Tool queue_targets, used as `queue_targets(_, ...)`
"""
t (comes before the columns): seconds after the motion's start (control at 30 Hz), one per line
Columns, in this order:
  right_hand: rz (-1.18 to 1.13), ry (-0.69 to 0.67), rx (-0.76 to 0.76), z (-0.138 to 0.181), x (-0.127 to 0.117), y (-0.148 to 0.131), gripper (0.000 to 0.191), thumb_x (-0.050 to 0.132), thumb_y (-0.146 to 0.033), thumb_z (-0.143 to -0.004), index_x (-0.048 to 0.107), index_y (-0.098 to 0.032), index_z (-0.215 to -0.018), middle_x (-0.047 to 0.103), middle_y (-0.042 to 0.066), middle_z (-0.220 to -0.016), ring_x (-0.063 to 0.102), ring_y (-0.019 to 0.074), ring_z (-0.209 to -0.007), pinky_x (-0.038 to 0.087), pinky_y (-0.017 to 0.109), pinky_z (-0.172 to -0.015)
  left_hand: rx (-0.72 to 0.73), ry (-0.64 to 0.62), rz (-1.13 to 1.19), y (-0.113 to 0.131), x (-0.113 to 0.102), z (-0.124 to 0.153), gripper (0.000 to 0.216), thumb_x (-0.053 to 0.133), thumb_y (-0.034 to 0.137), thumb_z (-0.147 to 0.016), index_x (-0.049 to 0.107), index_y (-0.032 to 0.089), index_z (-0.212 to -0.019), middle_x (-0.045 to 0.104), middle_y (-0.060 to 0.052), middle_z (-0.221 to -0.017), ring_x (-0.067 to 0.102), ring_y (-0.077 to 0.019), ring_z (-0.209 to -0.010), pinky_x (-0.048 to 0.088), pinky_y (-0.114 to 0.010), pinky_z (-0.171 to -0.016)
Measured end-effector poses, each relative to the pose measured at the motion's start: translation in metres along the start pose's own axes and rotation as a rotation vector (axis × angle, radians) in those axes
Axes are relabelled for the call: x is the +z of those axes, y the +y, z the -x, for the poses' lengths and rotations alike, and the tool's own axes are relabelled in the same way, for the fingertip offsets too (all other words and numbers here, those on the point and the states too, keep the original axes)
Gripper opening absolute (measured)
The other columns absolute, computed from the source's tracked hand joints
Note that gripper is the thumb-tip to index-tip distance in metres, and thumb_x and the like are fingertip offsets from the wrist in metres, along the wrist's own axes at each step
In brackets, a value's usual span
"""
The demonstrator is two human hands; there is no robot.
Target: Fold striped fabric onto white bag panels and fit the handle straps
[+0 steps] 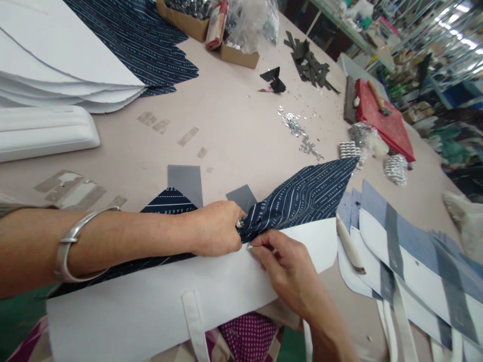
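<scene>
My left hand, with a silver bangle on its wrist, is closed on navy printed fabric folded up along a white panel. A small round metal piece shows at its fingers, against the fabric. Just beside it, my right hand pinches at the panel's upper edge; a tiny pale bit shows at its fingertips, too small to name. A white strap hangs from the panel's lower part. Behind the fabric lie two grey rectangles, partly covered.
Small silver metal pieces are scattered on the table. To the right are blue and white panels with straps and a pale pointed tool. Farther back lie dark strips, boxes and a hammer on a red block.
</scene>
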State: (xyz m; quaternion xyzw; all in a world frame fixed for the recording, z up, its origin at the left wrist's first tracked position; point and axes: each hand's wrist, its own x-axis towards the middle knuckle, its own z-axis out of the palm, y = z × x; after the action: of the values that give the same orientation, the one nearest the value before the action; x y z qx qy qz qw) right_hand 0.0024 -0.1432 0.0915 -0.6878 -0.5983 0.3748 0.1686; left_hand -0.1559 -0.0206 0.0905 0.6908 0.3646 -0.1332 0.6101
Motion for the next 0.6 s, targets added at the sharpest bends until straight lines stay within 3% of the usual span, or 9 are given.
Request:
queue_targets(0.13,0.063,0.018,-0.087,-0.004,-0.003,0.001,0.013,0.051,-0.013,-0.090,0.063,-0.021,-0.089,0.067,0.002,-0.083,0.060,0.0134,-0.074,0.044,0.024,-0.068,0.013,0.026,-0.023,0.001,0.001,0.000,0.006,0.055,0.014,-0.062,0.057,0.020,-0.064,0.052,0.004,-0.055,0.048,-0.0120,-0.052,0.030,-0.022,-0.045)
queue_targets(0.43,-0.231,-0.055,0.190,-0.012,-0.005,0.014,0.008,0.061,-0.023,-0.086,0.061,-0.019,-0.079,0.062,-0.003,-0.060,0.057,0.0098,-0.050,0.043,0.021,-0.048,-0.011,0.019,-0.023,0.003,0.003,-0.003,0.007,0.056,0.017,-0.064,0.061,0.021,-0.068,0.056,0.004,-0.056,0.052,-0.0125,-0.050,0.031,-0.023,-0.045)
queue_targets(0.6,-0.106,-0.118,0.122,-0.020,-0.015,0.011,0.008,0.060,-0.019,-0.086,0.062,-0.020,-0.078,0.065,-0.003,-0.062,0.059,0.0097,-0.054,0.043,0.021,-0.052,0.060,0.054,-0.059,0.005,0.005,-0.003,0.006,0.055,0.017,-0.066,0.059,0.021,-0.063,0.051,0.004,-0.055,0.049,-0.0120,-0.053,0.034,-0.023,-0.049)
